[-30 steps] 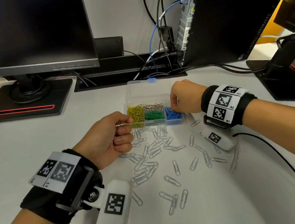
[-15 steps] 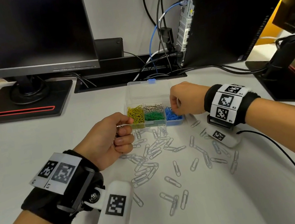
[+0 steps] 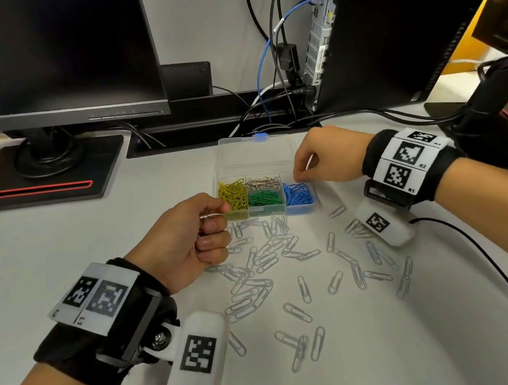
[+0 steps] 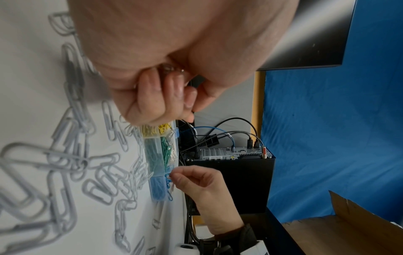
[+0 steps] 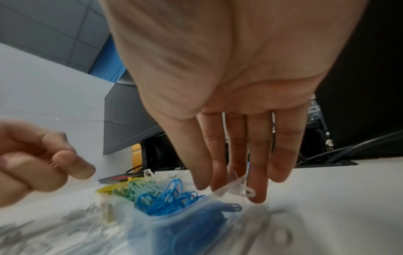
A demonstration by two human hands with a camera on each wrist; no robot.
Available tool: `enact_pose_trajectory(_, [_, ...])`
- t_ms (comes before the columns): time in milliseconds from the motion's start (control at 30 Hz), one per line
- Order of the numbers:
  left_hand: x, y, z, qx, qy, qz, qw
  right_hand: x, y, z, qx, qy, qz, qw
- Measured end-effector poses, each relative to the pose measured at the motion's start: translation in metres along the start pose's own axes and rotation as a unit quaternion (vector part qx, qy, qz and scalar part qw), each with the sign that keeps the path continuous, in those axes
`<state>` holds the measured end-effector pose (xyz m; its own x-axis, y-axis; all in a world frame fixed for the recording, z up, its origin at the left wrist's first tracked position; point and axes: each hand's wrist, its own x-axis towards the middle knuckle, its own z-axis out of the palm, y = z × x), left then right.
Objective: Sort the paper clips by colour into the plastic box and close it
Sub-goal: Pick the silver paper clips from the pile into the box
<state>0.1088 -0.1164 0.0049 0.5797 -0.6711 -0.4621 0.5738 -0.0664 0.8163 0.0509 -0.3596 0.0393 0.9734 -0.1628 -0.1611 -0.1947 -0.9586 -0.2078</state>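
Clear plastic box (image 3: 301, 210) sits open on the white table (image 3: 431, 347), lid (image 3: 253, 151) laid back flat toward the cables (image 3: 279, 58), blue latch on its far edge. Compartments hold yellow clips (image 3: 233, 195) at the left, green clips (image 3: 265, 198) in the middle with silver clips (image 3: 262, 183) behind them, blue clips (image 3: 298, 194) at the right. Loose white clips (image 3: 258, 276) are scattered over the table in front of the box, thickest just before its front wall, thinning out toward the near edge. Left hand (image 3: 184, 241) is curled into a fist just beside the yellow corner of the box, thumb pressed over the forefinger; the left wrist view shows thin silver wire tucked inside the curled fingers (image 4: 150, 96), so it grips a small bunch of clips. Right hand (image 3: 326, 156) hangs over the right end of the box, fingers (image 5: 257, 172) reaching down nearly straight, tips at the box's clear right rim beside the blue clips; thumb and forefinger are drawn close together there, but I cannot tell whether anything is pinched between them. Monitor (image 3: 40, 52) stands at far left, black computer tower (image 3: 401, 18) at far right.
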Motion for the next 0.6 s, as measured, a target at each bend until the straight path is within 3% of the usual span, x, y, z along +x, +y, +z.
enact_pose_trajectory(233, [0.0, 0.0, 0.0, 0.0, 0.002, -0.003, 1.0, 0.004, -0.01, 0.007, -0.056, -0.017, 0.03, 0.998])
enact_pose_trajectory(600, [-0.001, 0.0, 0.002, 0.013, 0.008, -0.002, 1.0, 0.003, -0.011, 0.008, -0.038, -0.012, 0.038, 0.999])
